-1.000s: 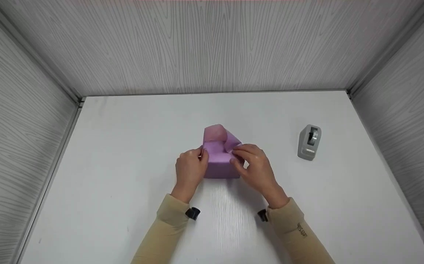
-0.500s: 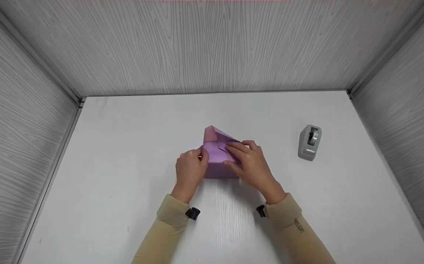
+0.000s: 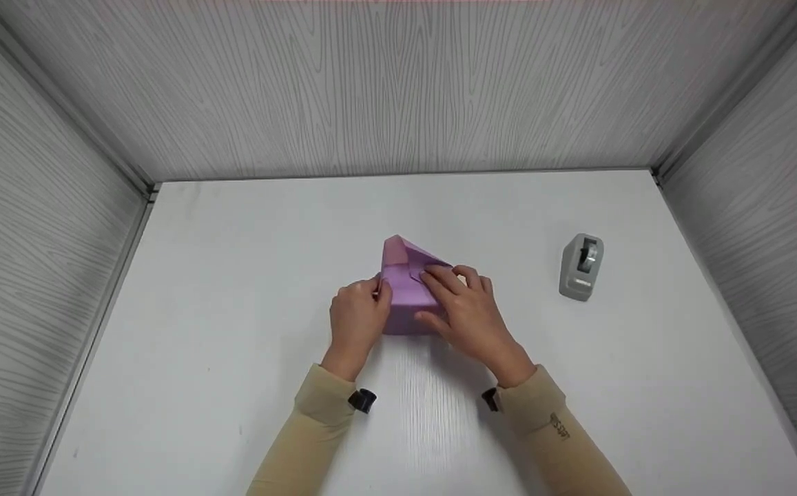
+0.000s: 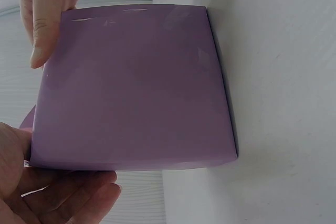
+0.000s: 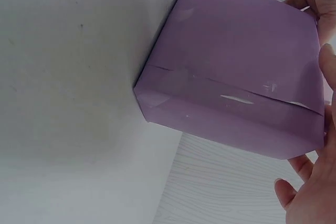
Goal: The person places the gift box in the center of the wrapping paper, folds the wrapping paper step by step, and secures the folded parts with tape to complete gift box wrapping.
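Note:
A box wrapped in purple paper (image 3: 401, 320) stands upright on the white table, its front face smooth with a taped seam along one side in the right wrist view. My left hand (image 3: 358, 313) grips the box's left side, with the thumb at the top front edge and the fingers along the side. The fingers of my right hand (image 3: 470, 313) lie nearly straight on a folded paper flap (image 3: 417, 260) at the top right, pressing it down. At the back left, a pinkish paper flap (image 3: 395, 249) stands up. Part of the top is hidden under the right hand.
A grey tape dispenser (image 3: 581, 267) with a roll of clear tape stands on the table (image 3: 233, 275) to the right. Wood-grained panels (image 3: 398, 89) close off the back and both sides.
My right hand has moved left and inward, folding the right paper flap over the top; its fingers have straightened onto the flap. The left hand has stayed in place.

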### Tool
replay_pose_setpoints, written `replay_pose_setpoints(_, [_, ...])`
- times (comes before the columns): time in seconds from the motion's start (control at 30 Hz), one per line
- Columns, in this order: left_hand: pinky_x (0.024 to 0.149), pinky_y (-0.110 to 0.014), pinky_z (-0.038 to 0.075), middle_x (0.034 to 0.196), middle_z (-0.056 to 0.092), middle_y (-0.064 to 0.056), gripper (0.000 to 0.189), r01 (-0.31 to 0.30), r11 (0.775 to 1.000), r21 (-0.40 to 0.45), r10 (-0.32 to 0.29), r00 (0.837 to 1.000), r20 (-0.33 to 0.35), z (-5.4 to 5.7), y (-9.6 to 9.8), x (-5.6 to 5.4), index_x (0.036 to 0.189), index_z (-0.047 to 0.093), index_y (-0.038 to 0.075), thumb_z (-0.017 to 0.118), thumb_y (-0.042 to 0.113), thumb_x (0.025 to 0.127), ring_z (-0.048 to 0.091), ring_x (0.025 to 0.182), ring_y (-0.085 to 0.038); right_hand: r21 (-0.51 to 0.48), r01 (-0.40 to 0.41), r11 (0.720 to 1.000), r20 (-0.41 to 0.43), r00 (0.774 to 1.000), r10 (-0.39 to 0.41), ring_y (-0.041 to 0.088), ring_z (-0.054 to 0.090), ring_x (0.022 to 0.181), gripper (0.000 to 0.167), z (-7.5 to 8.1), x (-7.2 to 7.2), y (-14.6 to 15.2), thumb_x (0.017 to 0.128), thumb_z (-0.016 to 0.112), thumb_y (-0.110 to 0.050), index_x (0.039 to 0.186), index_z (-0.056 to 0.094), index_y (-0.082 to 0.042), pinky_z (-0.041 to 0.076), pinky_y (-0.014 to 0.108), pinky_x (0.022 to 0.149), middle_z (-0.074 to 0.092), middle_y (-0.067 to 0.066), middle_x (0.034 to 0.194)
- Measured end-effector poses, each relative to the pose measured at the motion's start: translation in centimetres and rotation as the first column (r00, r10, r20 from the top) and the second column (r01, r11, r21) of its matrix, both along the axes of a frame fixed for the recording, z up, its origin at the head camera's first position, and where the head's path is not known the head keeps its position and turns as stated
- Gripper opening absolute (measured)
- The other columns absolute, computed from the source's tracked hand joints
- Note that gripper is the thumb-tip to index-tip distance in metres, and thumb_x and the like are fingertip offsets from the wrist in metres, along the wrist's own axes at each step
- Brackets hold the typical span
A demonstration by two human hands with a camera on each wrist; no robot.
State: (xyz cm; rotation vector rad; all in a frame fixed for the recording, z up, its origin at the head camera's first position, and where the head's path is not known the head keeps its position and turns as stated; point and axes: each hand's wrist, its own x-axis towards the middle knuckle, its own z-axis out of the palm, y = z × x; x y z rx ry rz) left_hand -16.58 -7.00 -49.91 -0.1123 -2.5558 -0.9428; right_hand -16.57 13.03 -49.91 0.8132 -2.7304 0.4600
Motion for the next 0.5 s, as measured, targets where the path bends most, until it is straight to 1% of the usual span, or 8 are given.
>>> replay_pose_setpoints(0.1, [0.050, -0.041, 0.050, 0.070, 0.070, -0.010, 0.023, -0.003, 1.000, -0.002, 0.003, 1.000, 0.009, -0.1, 0.0, 0.0, 0.085, 0.077, 0.001, 0.062, 0.016, 0.092, 0.062, 0.056, -0.020, 0.015, 0.010, 1.000, 0.007, 1.000, -0.010, 0.029, 0.038, 0.125, 0.065, 0.0, 0.1, -0.2, 0.094, 0.057, -0.054, 0.143, 0.052, -0.013, 0.035, 0.050, 0.091, 0.047, 0.001, 0.145])
replay_pose_setpoints(0.2, [0.050, -0.040, 0.049, 0.069, 0.069, -0.009, 0.023, -0.003, 1.000, -0.003, 0.003, 1.000, 0.009, -0.1, 0.0, 0.0, 0.082, 0.077, 0.002, 0.062, 0.016, 0.092, 0.060, 0.056, -0.019, -0.021, 0.007, 1.000, 0.003, 1.000, -0.007, 0.029, 0.040, 0.125, 0.063, 0.1, 0.2, -0.1, 0.094, 0.058, -0.054, 0.142, 0.054, -0.014, 0.035, 0.050, 0.091, 0.049, 0.002, 0.144])
replay_pose_setpoints(0.27, [0.050, -0.040, 0.049, 0.068, 0.068, -0.008, 0.023, 0.000, 1.000, -0.002, 0.000, 1.000, 0.003, -0.2, 0.0, 0.0, 0.080, 0.076, 0.002, 0.062, 0.016, 0.092, 0.061, 0.056, -0.019, -0.082, -0.001, 0.997, -0.015, 1.000, 0.000, 0.028, 0.043, 0.124, 0.059, 0.2, 0.2, 0.1, 0.094, 0.061, -0.051, 0.139, 0.057, -0.013, 0.037, 0.049, 0.090, 0.052, 0.002, 0.140])
replay_pose_setpoints(0.33, [0.049, -0.040, 0.049, 0.067, 0.068, -0.007, 0.023, 0.002, 1.000, 0.002, -0.002, 1.000, -0.004, -0.1, 0.0, 0.0, 0.078, 0.076, 0.003, 0.062, 0.016, 0.091, 0.061, 0.056, -0.019, -0.171, -0.025, 0.985, -0.045, 0.999, 0.017, 0.027, 0.049, 0.122, 0.053, 0.3, 0.2, 0.5, 0.093, 0.065, -0.044, 0.133, 0.061, -0.010, 0.039, 0.048, 0.090, 0.056, 0.005, 0.136])
replay_pose_setpoints(0.4, [0.049, -0.040, 0.049, 0.066, 0.068, -0.007, 0.023, 0.002, 1.000, 0.006, -0.002, 1.000, -0.007, -0.1, 0.0, 0.0, 0.079, 0.076, 0.004, 0.062, 0.016, 0.091, 0.061, 0.056, -0.020, -0.258, -0.063, 0.964, -0.085, 0.996, 0.043, 0.026, 0.053, 0.119, 0.045, 0.2, 0.2, 1.1, 0.091, 0.070, -0.035, 0.126, 0.064, -0.007, 0.042, 0.047, 0.091, 0.058, 0.008, 0.132])
replay_pose_setpoints(0.5, [0.049, -0.039, 0.049, 0.067, 0.069, -0.007, 0.022, 0.000, 1.000, 0.008, 0.000, 1.000, 0.003, -0.1, 0.0, 0.0, 0.084, 0.078, 0.002, 0.061, 0.016, 0.091, 0.062, 0.056, -0.019, -0.336, -0.119, 0.934, -0.145, 0.987, 0.074, 0.027, 0.057, 0.115, 0.036, 0.0, 0.5, 1.9, 0.088, 0.075, -0.023, 0.116, 0.067, -0.002, 0.044, 0.047, 0.092, 0.060, 0.012, 0.126])
